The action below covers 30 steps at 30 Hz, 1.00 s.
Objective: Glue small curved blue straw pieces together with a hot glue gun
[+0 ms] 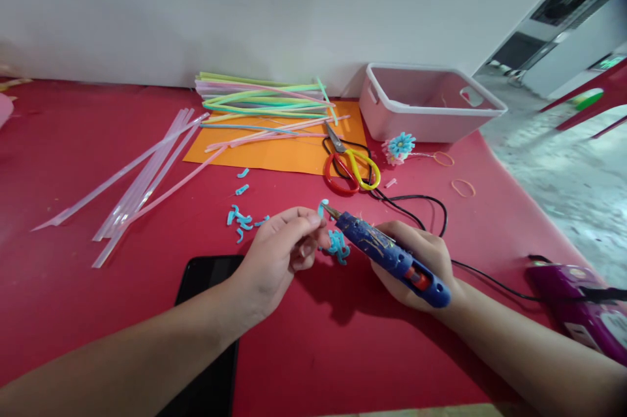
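Note:
My right hand (416, 260) is wrapped round a blue hot glue gun (379, 248), its tip pointing up and left. The tip meets a small light-blue curled piece (322, 208) that my left hand (289, 240) pinches between thumb and forefinger. Below the tip, a blue pile of fuzzy curled pieces (337, 247) lies on the red table (304, 365). More short blue pieces (240, 217) are scattered to the left of my left hand. Beneath my left forearm rests a black phone or tablet (208, 338), partly covered.
Scissors (350, 165) with red and yellow handles lie ahead, over a black cord. Pipe cleaners (264, 100) rest on orange card (294, 159); clear glue sticks (147, 175) are at left. A pink bin (426, 106), a blue flower (401, 144) and a purple device (573, 299) stand at right.

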Tool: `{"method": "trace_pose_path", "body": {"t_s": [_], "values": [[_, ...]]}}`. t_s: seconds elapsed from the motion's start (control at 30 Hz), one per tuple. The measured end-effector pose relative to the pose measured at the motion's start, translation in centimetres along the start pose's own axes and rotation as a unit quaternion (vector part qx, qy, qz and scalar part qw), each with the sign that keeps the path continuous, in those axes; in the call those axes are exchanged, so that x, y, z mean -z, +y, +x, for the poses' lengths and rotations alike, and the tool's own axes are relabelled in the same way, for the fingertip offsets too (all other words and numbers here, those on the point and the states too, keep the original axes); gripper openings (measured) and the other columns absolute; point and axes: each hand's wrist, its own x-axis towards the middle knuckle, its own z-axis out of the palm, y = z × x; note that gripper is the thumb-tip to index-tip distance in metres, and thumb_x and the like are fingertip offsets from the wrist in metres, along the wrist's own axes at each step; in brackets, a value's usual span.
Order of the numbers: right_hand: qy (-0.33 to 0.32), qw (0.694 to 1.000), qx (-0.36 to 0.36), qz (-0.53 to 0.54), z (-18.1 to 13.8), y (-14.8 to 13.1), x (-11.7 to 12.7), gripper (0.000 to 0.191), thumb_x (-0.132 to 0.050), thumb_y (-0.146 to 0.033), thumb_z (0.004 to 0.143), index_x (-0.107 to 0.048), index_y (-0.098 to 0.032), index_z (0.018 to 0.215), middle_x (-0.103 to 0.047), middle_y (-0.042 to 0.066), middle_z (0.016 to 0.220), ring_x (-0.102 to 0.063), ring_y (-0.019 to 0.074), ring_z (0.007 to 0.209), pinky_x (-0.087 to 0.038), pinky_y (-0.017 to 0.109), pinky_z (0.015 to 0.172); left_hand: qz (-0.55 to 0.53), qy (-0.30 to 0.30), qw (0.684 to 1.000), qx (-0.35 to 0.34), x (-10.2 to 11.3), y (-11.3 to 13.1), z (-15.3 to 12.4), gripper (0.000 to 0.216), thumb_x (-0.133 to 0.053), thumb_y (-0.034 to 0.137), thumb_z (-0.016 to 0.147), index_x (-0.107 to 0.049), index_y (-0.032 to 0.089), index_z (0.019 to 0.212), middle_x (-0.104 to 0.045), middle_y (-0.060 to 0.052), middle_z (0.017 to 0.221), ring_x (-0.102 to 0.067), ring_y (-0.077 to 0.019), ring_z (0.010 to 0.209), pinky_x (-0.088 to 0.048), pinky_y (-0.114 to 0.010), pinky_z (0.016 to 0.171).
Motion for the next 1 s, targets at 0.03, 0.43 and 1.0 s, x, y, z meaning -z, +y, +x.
{"method": "trace_pose_path", "body": {"t_s": [0.03, 0.43, 1.0], "values": [[0.000, 1.000, 0.001, 0.001, 0.02, 0.03, -0.03, 0.021, -0.062, -0.013, 0.080, -0.053, -0.024, 0.096, -0.060, -0.005, 0.066, -0.051, 0.0095, 0.048, -0.044, 0.021, 0.049, 0.000, 0.001, 1.000, 0.002, 0.02, 0.01, -0.01, 0.018, -0.072, 0.024, 0.073, -0.060, 0.015, 0.064, -0.059, 0.003, 0.055, -0.036, -0.0041, 0.047, -0.023, -0.015, 0.042], [0.000, 1.000, -0.006, 0.014, 0.11, -0.05, -0.27, 0.018, -0.061, -0.013, 0.079, -0.054, -0.023, 0.093, -0.060, -0.005, 0.064, -0.051, 0.0091, 0.046, -0.044, 0.021, 0.047, 0.011, -0.010, 1.000, -0.005, 0.24, 0.02, -0.24, 0.016, -0.069, 0.023, 0.074, -0.057, 0.016, 0.066, -0.057, 0.004, 0.056, -0.036, -0.0040, 0.047, -0.024, -0.015, 0.042], [-0.003, 0.999, -0.008, 0.040, 0.06, 0.09, -0.18, 0.018, -0.063, -0.015, 0.079, -0.056, -0.023, 0.093, -0.061, -0.005, 0.064, -0.052, 0.0085, 0.045, -0.044, 0.020, 0.045, 0.084, -0.019, 0.996, -0.026, 0.12, 0.10, -0.32, 0.017, -0.065, 0.027, 0.082, -0.056, 0.017, 0.071, -0.059, 0.004, 0.061, -0.042, -0.0047, 0.050, -0.030, -0.017, 0.047]]}}
